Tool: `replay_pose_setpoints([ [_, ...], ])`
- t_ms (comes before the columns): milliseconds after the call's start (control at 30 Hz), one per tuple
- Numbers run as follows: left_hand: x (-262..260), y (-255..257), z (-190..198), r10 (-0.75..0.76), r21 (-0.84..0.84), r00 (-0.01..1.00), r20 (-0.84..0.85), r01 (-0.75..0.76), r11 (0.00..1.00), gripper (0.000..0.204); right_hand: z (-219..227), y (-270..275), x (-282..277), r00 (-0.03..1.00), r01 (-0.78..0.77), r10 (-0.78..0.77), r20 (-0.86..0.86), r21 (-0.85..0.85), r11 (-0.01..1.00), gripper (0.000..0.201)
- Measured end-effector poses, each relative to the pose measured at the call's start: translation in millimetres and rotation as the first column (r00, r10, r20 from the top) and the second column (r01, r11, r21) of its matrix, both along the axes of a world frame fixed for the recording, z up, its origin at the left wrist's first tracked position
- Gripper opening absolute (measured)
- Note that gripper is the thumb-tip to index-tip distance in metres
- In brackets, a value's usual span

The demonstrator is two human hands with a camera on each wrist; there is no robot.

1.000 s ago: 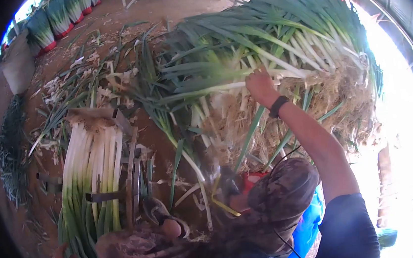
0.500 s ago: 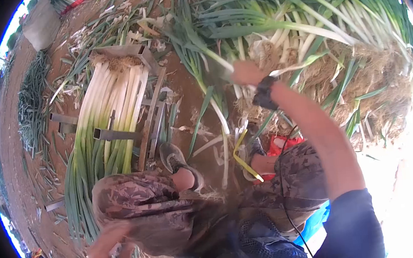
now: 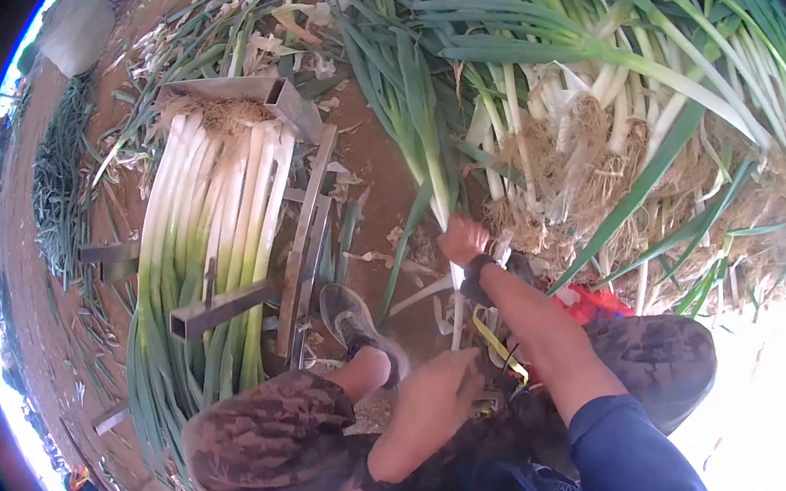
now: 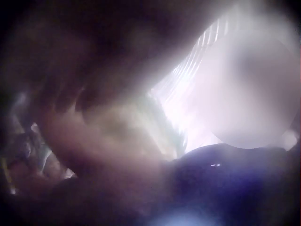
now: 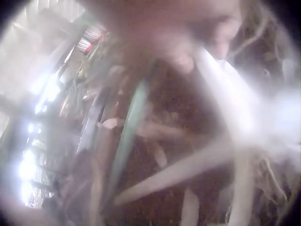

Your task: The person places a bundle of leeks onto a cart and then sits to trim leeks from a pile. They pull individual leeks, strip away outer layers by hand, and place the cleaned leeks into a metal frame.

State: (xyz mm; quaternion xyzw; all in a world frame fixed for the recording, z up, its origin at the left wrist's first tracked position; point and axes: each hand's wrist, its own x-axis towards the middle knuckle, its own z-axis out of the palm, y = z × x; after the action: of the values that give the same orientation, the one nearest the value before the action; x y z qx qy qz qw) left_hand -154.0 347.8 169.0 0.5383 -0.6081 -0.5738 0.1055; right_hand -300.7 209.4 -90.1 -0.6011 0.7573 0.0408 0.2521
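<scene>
My right hand [image 3: 463, 239] grips a long green onion [image 3: 440, 205] by its white shank, its leaves pointing away from me. In the right wrist view, fingertips [image 5: 221, 44] curl round the white stalk [image 5: 225, 89]. My left hand [image 3: 431, 393], blurred, hovers over my lap, fingers loosely bent and holding nothing, below and left of the right hand. A large pile of green onions [image 3: 679, 76] with tangled roots [image 3: 584, 161] lies beyond the right hand. To the left, a row of green onions [image 3: 209, 206] rests in a metal frame [image 3: 295, 108], roots against its end plate.
A metal bar [image 3: 219, 309] crosses over the row in the frame. My shoe [image 3: 353, 320] stands right of the frame, near a yellow strap [image 3: 497, 340] and red material [image 3: 592, 302]. Peeled scraps [image 3: 261, 55] litter the ground behind, with a dark green leaf heap [image 3: 65, 182] far left.
The right hand moved from the pile down toward me, drawing a green onion with it. The left hand came from beside the frame's leaves across to my lap. The head view tilted downward.
</scene>
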Motion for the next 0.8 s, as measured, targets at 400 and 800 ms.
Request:
replay_pose_setpoints([
  [400, -16.3, 7.9, -87.1, -0.015, 0.115, 0.995, 0.098, 0.004, 0.993, 0.030, 59.7, -98.5, 41.0, 0.861, -0.009, 0.228, 0.456, -0.433, 0.902, 0.025],
  [800, -19.0, 3.3, -102.5, 0.051, 0.138, 0.982, 0.183, -0.077, 0.987, 0.039, -45.5, -270.0, 14.7, 0.994, -0.002, 0.049, 0.095, -0.436, 0.900, 0.018],
])
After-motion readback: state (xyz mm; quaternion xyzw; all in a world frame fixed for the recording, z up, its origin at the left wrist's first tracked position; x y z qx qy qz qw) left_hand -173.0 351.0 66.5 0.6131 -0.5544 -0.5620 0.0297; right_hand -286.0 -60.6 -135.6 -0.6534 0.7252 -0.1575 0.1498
